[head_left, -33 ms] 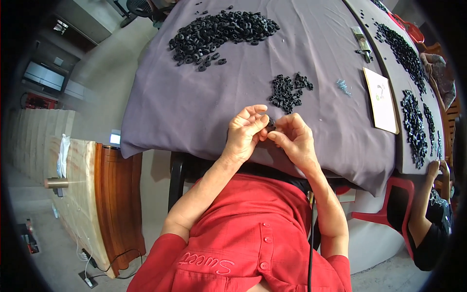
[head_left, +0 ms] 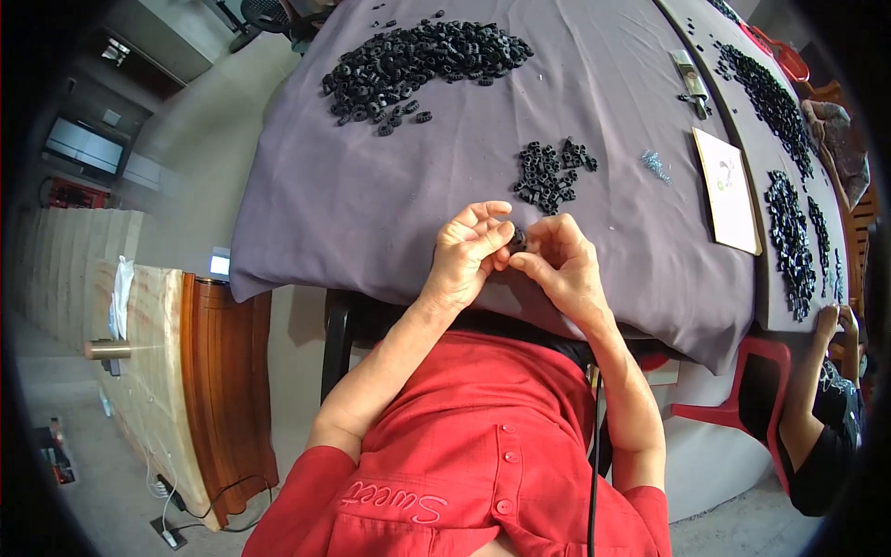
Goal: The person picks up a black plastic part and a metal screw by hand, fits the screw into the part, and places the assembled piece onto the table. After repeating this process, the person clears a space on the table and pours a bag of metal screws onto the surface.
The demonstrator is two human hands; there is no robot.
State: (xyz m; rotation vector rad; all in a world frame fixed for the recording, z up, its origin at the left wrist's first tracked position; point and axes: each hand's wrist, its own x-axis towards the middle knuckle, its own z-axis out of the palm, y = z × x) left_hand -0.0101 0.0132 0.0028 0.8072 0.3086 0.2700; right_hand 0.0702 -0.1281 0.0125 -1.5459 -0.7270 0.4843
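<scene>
Close to the near edge of the cloth-covered table, a small black plastic part (head_left: 517, 240) sits between the fingertips of both hands. My left hand (head_left: 462, 255) pinches it from the left, thumb and fingers closed, with the index finger curved above. From the right, my right hand (head_left: 566, 267) closes on the same part, its thumb and fingertips bent in against it. Much of the part is hidden by fingers. Just beyond the hands lies a small heap of black ring-shaped pieces (head_left: 546, 176). Right of it is a little pile of tiny silvery pieces (head_left: 656, 167).
A large heap of black ribbed pieces (head_left: 418, 70) lies at the far left on the grey cloth (head_left: 353, 204). A white card (head_left: 727, 190) and a tube (head_left: 690, 79) lie on the right. Another person's hands (head_left: 835, 320) are beside black piles (head_left: 789, 246).
My right hand has shifted very slightly against the black part. Everything else looks the same.
</scene>
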